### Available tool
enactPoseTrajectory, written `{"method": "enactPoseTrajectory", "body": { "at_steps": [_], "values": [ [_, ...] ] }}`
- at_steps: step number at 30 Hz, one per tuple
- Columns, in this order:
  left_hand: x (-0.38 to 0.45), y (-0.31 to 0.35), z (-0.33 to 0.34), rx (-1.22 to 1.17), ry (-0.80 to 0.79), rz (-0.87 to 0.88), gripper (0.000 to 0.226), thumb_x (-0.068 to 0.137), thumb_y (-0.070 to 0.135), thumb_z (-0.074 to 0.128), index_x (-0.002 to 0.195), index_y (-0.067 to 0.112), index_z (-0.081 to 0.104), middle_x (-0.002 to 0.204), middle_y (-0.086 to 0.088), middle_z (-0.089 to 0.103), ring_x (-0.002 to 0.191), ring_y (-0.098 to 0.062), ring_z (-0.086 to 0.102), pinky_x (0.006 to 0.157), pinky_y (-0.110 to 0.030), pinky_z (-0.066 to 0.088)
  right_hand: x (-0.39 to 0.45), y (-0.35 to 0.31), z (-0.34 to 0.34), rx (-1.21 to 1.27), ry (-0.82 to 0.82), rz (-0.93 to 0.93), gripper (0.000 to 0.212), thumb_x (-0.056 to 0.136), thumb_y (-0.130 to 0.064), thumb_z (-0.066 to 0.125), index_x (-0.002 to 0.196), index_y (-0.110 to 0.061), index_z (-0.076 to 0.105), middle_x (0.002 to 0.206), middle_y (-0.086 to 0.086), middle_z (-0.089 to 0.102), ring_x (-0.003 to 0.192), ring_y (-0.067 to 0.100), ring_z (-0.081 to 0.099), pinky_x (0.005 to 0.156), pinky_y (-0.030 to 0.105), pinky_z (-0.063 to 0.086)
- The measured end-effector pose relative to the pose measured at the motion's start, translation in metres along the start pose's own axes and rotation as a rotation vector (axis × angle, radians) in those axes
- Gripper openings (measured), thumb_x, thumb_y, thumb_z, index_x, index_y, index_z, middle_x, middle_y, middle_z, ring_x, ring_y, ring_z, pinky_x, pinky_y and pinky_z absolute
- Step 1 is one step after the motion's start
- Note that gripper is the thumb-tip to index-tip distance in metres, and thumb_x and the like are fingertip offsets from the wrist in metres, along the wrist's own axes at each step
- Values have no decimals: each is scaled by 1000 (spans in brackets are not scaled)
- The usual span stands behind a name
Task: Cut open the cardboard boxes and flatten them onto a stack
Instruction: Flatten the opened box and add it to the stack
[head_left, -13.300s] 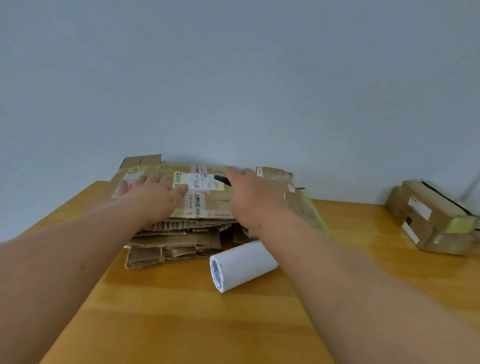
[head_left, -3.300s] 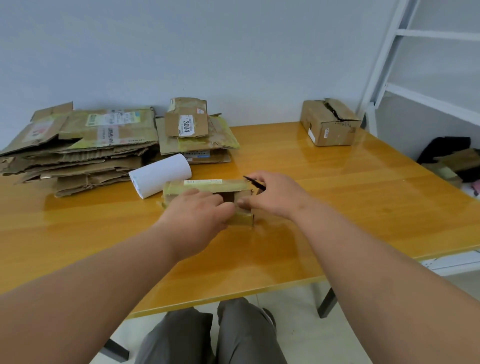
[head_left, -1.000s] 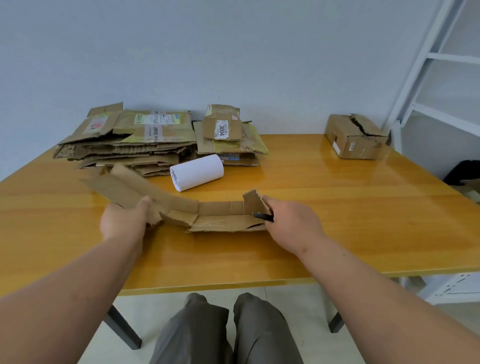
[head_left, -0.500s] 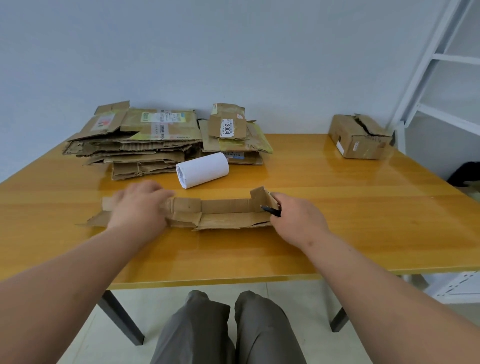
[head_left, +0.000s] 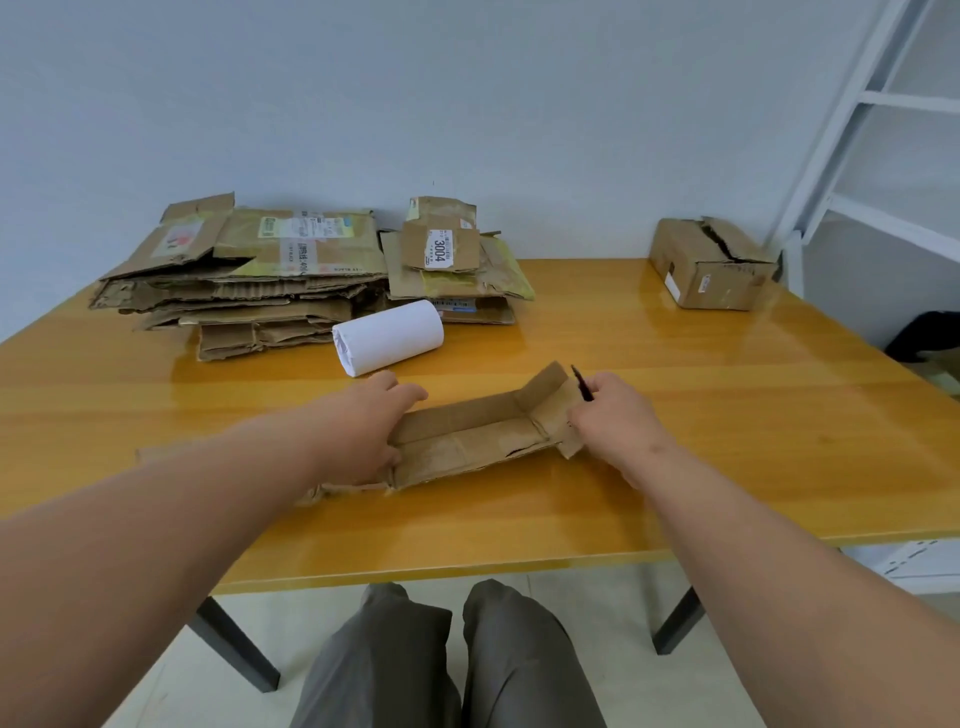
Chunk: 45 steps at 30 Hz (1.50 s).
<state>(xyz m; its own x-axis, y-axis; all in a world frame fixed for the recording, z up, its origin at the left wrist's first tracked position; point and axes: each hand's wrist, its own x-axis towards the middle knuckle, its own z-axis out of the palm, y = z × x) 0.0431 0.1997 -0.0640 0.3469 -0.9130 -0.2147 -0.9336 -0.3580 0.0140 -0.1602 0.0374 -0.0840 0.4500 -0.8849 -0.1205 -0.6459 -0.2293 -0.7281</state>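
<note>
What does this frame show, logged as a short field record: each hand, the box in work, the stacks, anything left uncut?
left hand: pressing flat on the opened box
right hand: holds a black cutter, at the box's right end
opened box: cut open, right flap still raised
large stack: flattened cardboard, far left
small stack: beside it, label 3004 on top
paper roll: lying in front of the stacks
uncut box: far right on table

I sit in a plain storeroom or packing room: bare pale wall (head_left: 467, 93), white metal shelving (head_left: 872, 130), an orange wooden surface (head_left: 727, 415) bearing flattened cardboard stacks (head_left: 244, 291) and a torn box (head_left: 711, 265).
</note>
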Motion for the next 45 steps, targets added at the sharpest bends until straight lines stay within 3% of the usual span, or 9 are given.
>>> {"method": "enactPoseTrajectory", "body": {
  "at_steps": [5,9,14,17,24,28,36,40,45],
  "values": [
    [-9,-4,21,218,258,89,64,100,38,46,153,40,10,152,4,12,140,-23,9,117,-43,15,-5,2,-1,-448,64,-102,47,91,-29,59,131,-33,35,107,1,48,76,24,54,57,33,44],
    [-7,-5,28,227,116,139,62,100,40,41,154,38,10,152,6,17,138,-21,16,116,-40,18,2,0,-2,-547,-18,-142,53,89,-37,55,138,-38,35,122,4,46,87,30,57,73,39,54],
    [-6,-2,39,125,-21,66,103,69,85,-10,156,30,-6,163,11,-8,149,-19,-16,120,-45,-7,7,-5,-10,-227,-64,-19,77,84,-38,70,148,-27,30,132,3,50,102,24,54,78,35,46],
    [-3,-4,43,118,-46,80,110,63,88,-13,154,28,-17,159,9,-26,141,-18,-36,117,-47,-19,9,-10,-15,29,-62,127,49,85,-32,73,123,-9,52,98,5,58,77,21,53,64,32,41],
    [-14,0,39,84,113,-29,99,73,90,21,154,33,13,161,7,-10,148,-23,-10,119,-47,1,-2,-27,-11,3,-147,68,26,99,-35,54,79,-18,50,69,1,41,58,18,37,52,28,28],
    [-26,4,32,173,155,-72,87,76,89,21,148,40,25,140,5,22,130,-22,20,108,-45,21,-5,-27,-15,223,-166,195,24,97,-38,55,94,-14,51,65,2,35,49,16,28,50,29,24],
    [-59,-17,23,134,347,-149,72,81,81,37,141,41,31,145,3,22,136,-24,19,114,-45,18,-15,-43,-23,305,-84,184,20,99,-25,51,84,-12,49,63,5,36,45,17,25,48,28,24],
    [-69,-31,30,67,99,-200,76,82,82,32,145,40,32,147,6,36,136,-21,33,113,-47,28,-24,-51,-24,284,-40,185,19,99,-22,47,82,-12,50,61,4,35,47,17,25,49,28,23],
    [-70,-29,40,-104,-10,-313,74,85,80,33,150,50,17,160,9,8,147,-28,11,114,-55,17,-38,-73,-21,374,-24,144,16,95,-26,48,87,-14,55,65,4,37,45,15,24,48,27,23]
  ]
}}
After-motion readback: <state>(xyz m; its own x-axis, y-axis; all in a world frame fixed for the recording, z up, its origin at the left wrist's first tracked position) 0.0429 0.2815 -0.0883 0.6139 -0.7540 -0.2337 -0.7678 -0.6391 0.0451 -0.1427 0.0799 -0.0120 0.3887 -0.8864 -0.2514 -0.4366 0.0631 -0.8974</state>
